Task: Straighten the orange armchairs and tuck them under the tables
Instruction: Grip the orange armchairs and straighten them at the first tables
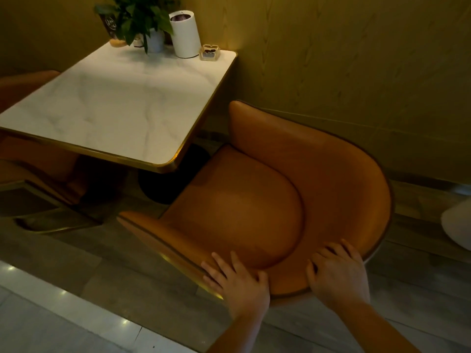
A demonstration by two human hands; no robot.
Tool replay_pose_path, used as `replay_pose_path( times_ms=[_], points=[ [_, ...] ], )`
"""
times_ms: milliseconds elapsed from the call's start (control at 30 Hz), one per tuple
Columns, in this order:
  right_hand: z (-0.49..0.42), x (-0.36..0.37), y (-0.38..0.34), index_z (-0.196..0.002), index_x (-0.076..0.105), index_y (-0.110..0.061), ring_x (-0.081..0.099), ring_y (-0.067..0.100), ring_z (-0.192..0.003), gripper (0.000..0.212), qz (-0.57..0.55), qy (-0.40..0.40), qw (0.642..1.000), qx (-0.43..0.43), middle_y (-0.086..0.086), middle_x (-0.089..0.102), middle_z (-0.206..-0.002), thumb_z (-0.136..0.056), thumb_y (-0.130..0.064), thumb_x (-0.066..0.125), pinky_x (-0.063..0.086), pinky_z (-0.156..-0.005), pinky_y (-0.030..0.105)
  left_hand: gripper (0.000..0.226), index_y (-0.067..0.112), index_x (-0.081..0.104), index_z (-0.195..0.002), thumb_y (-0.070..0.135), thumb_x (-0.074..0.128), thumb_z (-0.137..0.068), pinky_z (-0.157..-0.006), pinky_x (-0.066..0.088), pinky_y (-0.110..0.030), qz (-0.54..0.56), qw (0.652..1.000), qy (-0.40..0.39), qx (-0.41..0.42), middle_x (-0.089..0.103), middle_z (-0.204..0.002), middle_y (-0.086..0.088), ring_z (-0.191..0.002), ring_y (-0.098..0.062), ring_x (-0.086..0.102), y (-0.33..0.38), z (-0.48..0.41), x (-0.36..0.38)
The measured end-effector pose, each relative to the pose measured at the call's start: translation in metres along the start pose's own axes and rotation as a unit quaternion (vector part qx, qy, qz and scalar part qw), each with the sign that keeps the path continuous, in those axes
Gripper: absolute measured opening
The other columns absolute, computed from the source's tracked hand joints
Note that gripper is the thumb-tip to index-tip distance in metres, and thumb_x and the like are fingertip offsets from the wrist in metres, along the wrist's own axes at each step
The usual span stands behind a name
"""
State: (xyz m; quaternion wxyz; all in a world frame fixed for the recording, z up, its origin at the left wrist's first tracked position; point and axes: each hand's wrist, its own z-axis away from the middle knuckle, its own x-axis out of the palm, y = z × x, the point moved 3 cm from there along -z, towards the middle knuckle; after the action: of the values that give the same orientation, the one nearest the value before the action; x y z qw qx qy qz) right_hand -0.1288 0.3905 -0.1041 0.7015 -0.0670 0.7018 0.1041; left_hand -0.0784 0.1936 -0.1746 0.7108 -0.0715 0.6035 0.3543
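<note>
Both hands sit on the curved backrest rim of the orange armchair [254, 200]. Grip: left hand [237, 281] holds the rim, fingers draped onto the inner side; right hand [336, 273] holds it close by, fingers curled over the edge. Chair stands off the near right corner of the marble table [114, 105], angled to it, seat almost wholly outside the tabletop, one arm near the wall [356, 59]. At left, a second armchair [33, 161], partly under the table. Along the far edge: potted plant [142, 19], white canister [184, 34], ashtray [209, 52].
</note>
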Motion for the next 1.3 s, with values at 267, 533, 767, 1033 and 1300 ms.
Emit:
replay_pose_path(
  times_ms=[267, 533, 767, 1033, 1300],
  points=[
    [-0.04, 0.007, 0.049, -0.077, 0.075, -0.031, 0.061, 0.016, -0.102, 0.019, 0.007, 0.025, 1.0, 0.015, -0.012, 0.074, -0.091, -0.083, -0.037, 0.058, 0.035, -0.107, 0.044, 0.092, 0.013, 0.029, -0.156, 0.059, 0.045, -0.078, -0.114, -0.021, -0.063, -0.02, 0.999, -0.021, -0.016, -0.005, -0.164, -0.028, -0.14, -0.05, -0.035, 0.057, -0.009, 0.017],
    [-0.073, 0.003, 0.081, -0.071, 0.073, -0.029, 0.062, 0.02, -0.095, 0.036, 0.014, 0.042, 0.999, 0.001, -0.008, 0.073, -0.084, -0.083, -0.039, 0.04, 0.039, -0.102, 0.046, 0.075, 0.015, 0.032, -0.154, 0.059, 0.036, -0.093, -0.115, -0.008, -0.068, -0.048, 0.995, -0.079, 0.028, -0.002, -0.165, -0.025, -0.143, -0.055, -0.023, 0.092, -0.021, 0.013],
    [-0.083, -0.001, 0.072, -0.077, 0.071, -0.033, 0.06, 0.017, -0.097, 0.049, 0.038, -0.019, 0.999, -0.01, -0.012, 0.071, -0.087, -0.089, -0.057, 0.03, 0.032, -0.106, 0.046, 0.061, 0.025, 0.055, -0.13, 0.062, 0.02, -0.097, -0.108, 0.021, -0.064, -0.153, 0.975, -0.048, 0.153, 0.042, -0.149, -0.006, -0.149, -0.033, 0.014, 0.047, -0.063, -0.019],
    [-0.088, 0.001, 0.074, -0.072, 0.075, -0.034, 0.061, 0.014, -0.098, 0.049, 0.037, -0.01, 0.999, 0.016, -0.014, 0.072, -0.086, -0.085, -0.059, 0.034, 0.033, -0.106, 0.044, 0.074, 0.039, 0.028, -0.153, 0.07, 0.007, -0.089, -0.099, -0.019, -0.083, -0.189, 0.971, -0.07, 0.129, 0.009, -0.168, -0.005, -0.148, -0.041, -0.025, 0.045, -0.075, -0.016],
    [-0.112, 0.008, 0.1, -0.081, 0.076, -0.039, 0.059, 0.006, -0.106, 0.042, 0.059, -0.015, 0.998, 0.018, -0.018, 0.072, -0.097, -0.084, -0.057, 0.038, 0.028, -0.111, 0.038, 0.079, 0.044, 0.048, -0.141, 0.068, 0.004, -0.08, -0.095, -0.019, -0.086, -0.177, 0.976, -0.068, 0.112, 0.026, -0.164, 0.004, -0.153, -0.035, -0.009, 0.071, -0.087, -0.002]
  ],
)
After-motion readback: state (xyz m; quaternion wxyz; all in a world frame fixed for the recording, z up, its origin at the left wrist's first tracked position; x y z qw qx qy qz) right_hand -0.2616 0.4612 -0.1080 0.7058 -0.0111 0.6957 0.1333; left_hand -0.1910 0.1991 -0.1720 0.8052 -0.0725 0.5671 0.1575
